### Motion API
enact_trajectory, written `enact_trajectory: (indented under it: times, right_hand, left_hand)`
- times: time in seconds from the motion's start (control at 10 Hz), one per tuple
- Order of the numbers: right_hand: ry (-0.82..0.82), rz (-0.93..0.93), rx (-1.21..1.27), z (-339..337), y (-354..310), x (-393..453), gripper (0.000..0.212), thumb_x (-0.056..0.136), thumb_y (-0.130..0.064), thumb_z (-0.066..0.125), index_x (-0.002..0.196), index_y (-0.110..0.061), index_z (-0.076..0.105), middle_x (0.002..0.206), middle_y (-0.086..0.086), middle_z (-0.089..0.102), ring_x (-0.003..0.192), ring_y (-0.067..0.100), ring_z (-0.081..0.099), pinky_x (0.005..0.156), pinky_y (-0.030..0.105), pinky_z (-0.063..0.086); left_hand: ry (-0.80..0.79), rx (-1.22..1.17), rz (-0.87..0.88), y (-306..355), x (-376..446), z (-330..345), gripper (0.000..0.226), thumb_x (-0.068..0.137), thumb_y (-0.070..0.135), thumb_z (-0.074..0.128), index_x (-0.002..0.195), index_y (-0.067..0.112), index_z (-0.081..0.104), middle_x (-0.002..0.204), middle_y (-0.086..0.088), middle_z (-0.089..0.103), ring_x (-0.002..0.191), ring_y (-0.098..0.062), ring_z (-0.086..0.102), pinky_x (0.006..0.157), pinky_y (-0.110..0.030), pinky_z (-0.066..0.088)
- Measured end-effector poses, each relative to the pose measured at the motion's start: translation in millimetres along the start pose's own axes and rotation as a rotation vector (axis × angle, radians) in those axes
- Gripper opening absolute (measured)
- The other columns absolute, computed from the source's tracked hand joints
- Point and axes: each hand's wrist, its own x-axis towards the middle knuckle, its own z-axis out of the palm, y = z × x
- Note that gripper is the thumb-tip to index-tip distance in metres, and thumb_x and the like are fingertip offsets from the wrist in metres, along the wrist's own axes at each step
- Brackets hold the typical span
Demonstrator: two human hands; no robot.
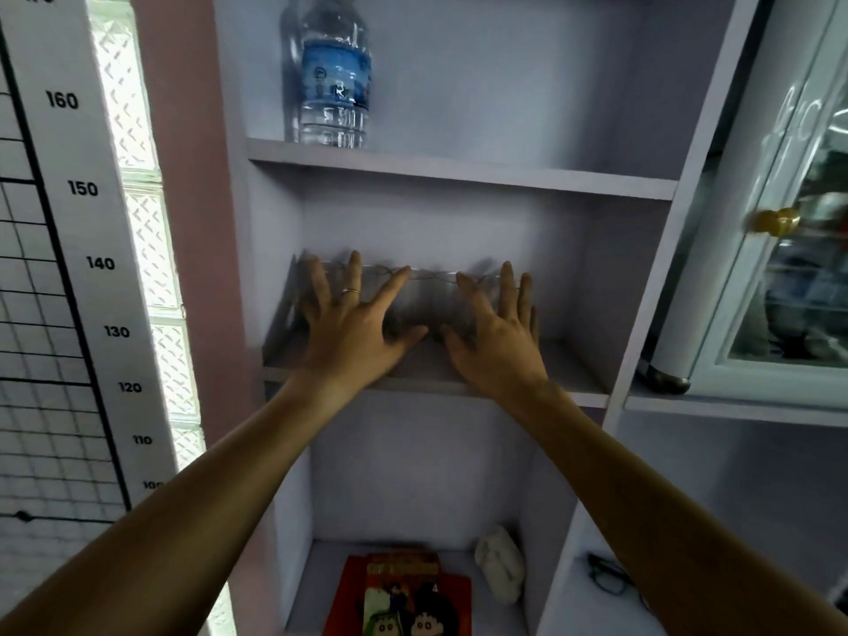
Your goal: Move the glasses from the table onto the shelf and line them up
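Note:
Several clear drinking glasses [429, 298] stand side by side in a row on the middle shelf [564, 387] of a pale lilac bookcase. Both my hands reach into that shelf. My left hand [355, 321] is spread flat with fingers apart in front of the left end of the row. My right hand [498, 328] is spread the same way at the right end. The fingers rest against or just in front of the glasses; I cannot tell if they touch. Neither hand grips a glass. The glasses are blurred and partly hidden by my hands.
A water bottle [335, 71] stands on the shelf above. On the shelf below lie a red comic book [399, 594] and a white lump [500, 564]. A glass-door cabinet with a brass knob [775, 221] is at the right, a height chart [82, 190] at the left.

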Motion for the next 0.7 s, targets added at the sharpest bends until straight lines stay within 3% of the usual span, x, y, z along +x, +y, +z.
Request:
enact_trajectory:
  times: [0.3,0.4,0.5,0.6,0.7]
  right_hand:
    - [0.022,0.037,0.012,-13.3,-14.7,-13.6,0.077,0.088,-0.046,0.061,0.154,-0.040,0.020,0.166,0.012,-0.009,0.149,0.041,-0.015,0.117,0.064,0.011]
    - [0.057,0.035,0.032,-13.8,-25.1,-34.0,0.072,0.089,-0.047,0.058,0.152,-0.040,0.024,0.166,0.013,-0.003,0.150,0.042,-0.008,0.114,0.064,0.015]
    - [0.001,0.062,0.065,-22.5,-37.1,-68.4,0.063,0.089,-0.048,0.057,0.145,-0.044,0.029,0.166,0.005,0.010,0.150,0.037,0.008,0.114,0.060,0.019]
    - [-0.061,0.049,0.056,-34.2,-43.5,-93.4,0.058,0.090,-0.046,0.059,0.143,-0.042,0.037,0.162,0.001,0.022,0.147,0.033,0.019,0.115,0.057,0.024]
    - [-0.083,0.054,0.081,-58.1,-48.4,-117.1,0.050,0.090,-0.044,0.061,0.138,-0.035,0.051,0.154,0.000,0.037,0.140,0.027,0.031,0.115,0.051,0.028]
  left_hand:
    - [0.011,-0.052,0.040,-4.2,-1.7,-1.7,0.077,0.084,0.070,0.051,0.152,0.048,0.023,0.167,-0.014,0.003,0.147,-0.052,-0.009,0.111,-0.075,0.009]
    - [0.024,-0.083,0.121,-10.8,-11.4,-5.3,0.066,0.087,0.062,0.053,0.147,0.039,0.040,0.166,-0.014,0.013,0.149,-0.048,0.004,0.112,-0.071,0.016]
    - [-0.010,-0.155,0.231,-22.1,-39.9,-17.6,0.055,0.091,0.056,0.041,0.129,0.025,0.063,0.154,-0.009,0.043,0.145,-0.037,0.031,0.108,-0.059,0.040]
    - [-0.029,-0.194,0.275,-33.3,-72.4,-24.2,0.052,0.094,0.054,0.040,0.124,0.021,0.067,0.144,-0.006,0.056,0.136,-0.029,0.047,0.107,-0.047,0.044]
    - [-0.106,-0.283,0.303,-44.0,-103.9,-36.4,0.048,0.094,0.047,0.058,0.132,0.018,0.063,0.142,-0.004,0.059,0.133,-0.022,0.052,0.114,-0.040,0.038]
